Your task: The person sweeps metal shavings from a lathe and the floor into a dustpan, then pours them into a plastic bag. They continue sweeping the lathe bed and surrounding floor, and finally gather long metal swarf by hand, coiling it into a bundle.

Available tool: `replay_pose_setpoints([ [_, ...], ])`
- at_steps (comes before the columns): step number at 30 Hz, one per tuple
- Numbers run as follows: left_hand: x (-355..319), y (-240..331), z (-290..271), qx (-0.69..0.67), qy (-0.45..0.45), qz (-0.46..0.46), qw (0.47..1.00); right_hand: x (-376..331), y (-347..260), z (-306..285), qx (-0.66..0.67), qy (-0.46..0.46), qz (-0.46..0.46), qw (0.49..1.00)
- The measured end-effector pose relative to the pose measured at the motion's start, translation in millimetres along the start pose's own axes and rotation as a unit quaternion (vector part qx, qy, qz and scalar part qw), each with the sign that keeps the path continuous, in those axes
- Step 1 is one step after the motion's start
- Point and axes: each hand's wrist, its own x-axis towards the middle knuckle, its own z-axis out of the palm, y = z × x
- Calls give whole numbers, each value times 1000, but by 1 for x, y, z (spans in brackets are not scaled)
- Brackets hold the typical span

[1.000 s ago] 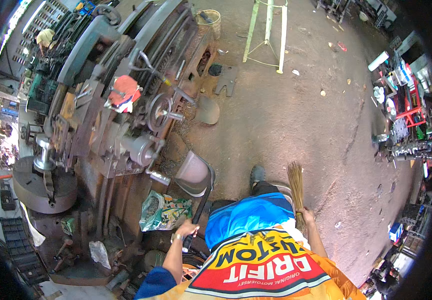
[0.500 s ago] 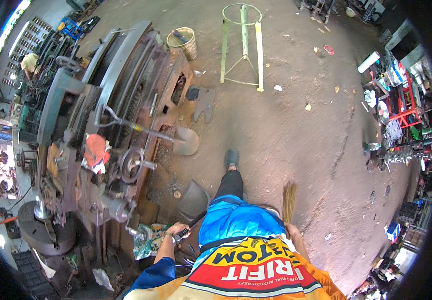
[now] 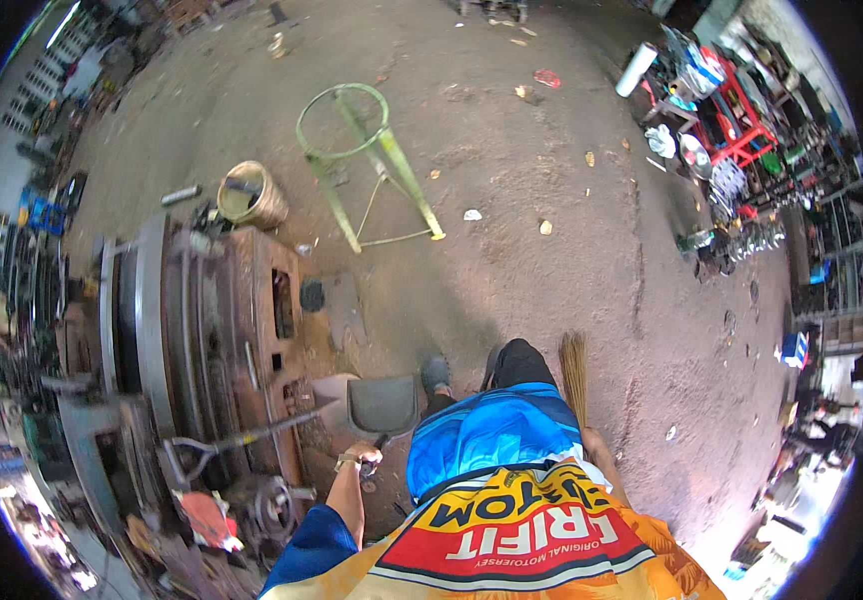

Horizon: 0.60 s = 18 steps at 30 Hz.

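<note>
My left hand is closed around the dark handle of a grey dustpan, which hangs ahead of it beside the machine. At my right side, a straw broom points forward with its bristles over the floor. My right hand is at the broom's rear end and appears closed on it; my shirt and body hide most of its fingers. The dustpan's inside looks bare. A long-handled shovel leans across the machine, left of the dustpan.
On the left stands a large rusty lathe-like machine. Ahead are a woven bucket and a green three-legged stand with a ring top. A red rack with cluttered parts is at right. Small scraps dot the brown floor.
My view has turned left and moved forward, so the stand and bucket look nearer. The dustpan has swung up in front of my left hand. A leg has stepped ahead.
</note>
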Motion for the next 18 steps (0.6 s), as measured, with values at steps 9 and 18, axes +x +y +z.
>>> replay_pose_setpoints([
  [9,34,316,-151,313,103,26,944,120,-122,-10,14,17,-24,999],
  [18,35,660,-224,134,85,128,979,161,-368,-100,133,36,22,990],
])
